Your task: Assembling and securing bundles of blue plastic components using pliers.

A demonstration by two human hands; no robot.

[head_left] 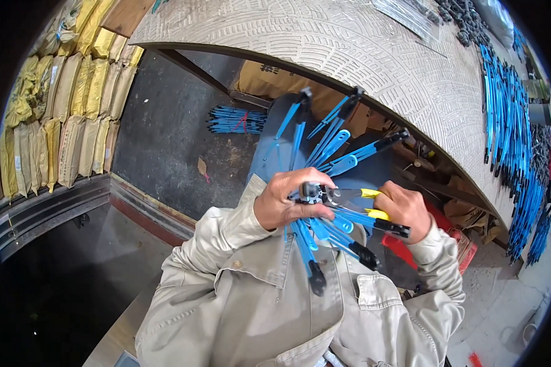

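Beside a table (324,24), the left hand (288,197) holds blue sticks (343,164) by their middle; the right hand (405,211) grips pliers (368,193) pointing left at it.

Both arms are bent at the elbow, and I can see the two hands meeting in front of the chest, near each other yet apart. The left hand (278,197) reaches in from its own side, index finger (303,176) stretched along the top, thumb (309,211) below, a gap between them. The right hand (405,211) is curled into a grip, fingers bent inward. The left forearm (231,233) and right forearm (442,260), both sleeved, slant up and inward.
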